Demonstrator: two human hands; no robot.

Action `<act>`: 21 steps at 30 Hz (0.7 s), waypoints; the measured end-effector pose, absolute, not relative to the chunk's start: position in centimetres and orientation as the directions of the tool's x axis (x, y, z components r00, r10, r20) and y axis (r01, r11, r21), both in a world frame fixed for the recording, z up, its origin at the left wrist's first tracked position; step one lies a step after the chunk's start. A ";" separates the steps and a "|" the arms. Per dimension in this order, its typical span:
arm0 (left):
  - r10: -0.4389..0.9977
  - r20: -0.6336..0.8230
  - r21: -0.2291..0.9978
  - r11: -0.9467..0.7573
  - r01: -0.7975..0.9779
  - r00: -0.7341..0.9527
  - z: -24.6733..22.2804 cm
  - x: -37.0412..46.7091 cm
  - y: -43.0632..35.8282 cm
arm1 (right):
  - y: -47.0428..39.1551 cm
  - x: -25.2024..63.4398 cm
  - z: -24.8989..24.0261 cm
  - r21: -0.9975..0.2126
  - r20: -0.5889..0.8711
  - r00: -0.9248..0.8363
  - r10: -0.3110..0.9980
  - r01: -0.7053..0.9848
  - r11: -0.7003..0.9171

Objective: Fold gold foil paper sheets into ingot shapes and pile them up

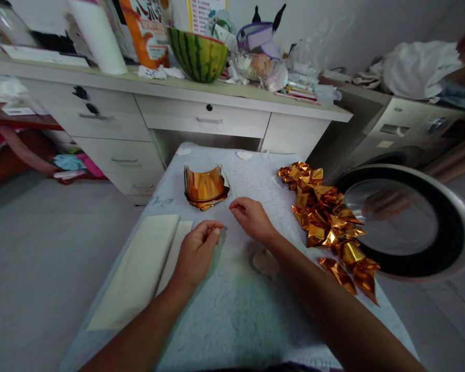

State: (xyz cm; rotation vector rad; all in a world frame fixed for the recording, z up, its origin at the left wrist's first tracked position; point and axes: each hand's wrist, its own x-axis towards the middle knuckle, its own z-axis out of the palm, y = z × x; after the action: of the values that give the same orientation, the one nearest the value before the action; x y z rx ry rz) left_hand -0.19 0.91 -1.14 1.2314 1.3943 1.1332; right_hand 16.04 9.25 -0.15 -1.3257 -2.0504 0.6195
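My left hand [199, 249] is over the middle of the cloth-covered table [232, 305], its fingers curled and the thumb pressed to the index finger. Slightly farther forward and to the right, my right hand [253, 219] has its fingertips pinched together. A gap separates the hands, and I see nothing held in either. Just beyond them stands a curved stack of shiny gold foil sheets [205, 187], its sides bent upward. Beside my left hand lie flat cream-coloured sheets [139, 268]. Along the right edge is a pile of folded gold foil pieces [321, 206].
A white desk [203, 116] with drawers stands behind the table, bearing a cut watermelon [198, 54], an orange packet [145, 33] and a white roll [101, 39]. On the right, a washing machine [395, 121] has its round door [405, 219] swung out beside the table.
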 end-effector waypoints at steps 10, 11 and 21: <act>0.927 -0.221 0.873 0.050 -0.485 -0.302 -0.8 -0.6 1.8 | 9.8 10.4 0.0 -0.298 0.222 -0.494 0.840 0.786 0.541; 0.923 -0.233 0.861 0.050 -0.505 -0.305 -0.8 -0.7 1.9 | 10.0 10.1 0.1 -0.278 0.208 -0.498 0.842 0.795 0.539; 0.911 -0.301 0.793 0.074 -0.605 -0.283 -0.4 -1.0 1.9 | 11.2 9.2 0.1 -0.123 0.102 -0.439 0.893 0.885 0.449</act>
State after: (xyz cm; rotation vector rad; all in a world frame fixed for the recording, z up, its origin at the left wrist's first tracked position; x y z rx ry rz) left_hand -0.99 1.92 -0.43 0.3944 1.0649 1.5444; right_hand 9.18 11.24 0.05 -1.5716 -2.5422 0.0767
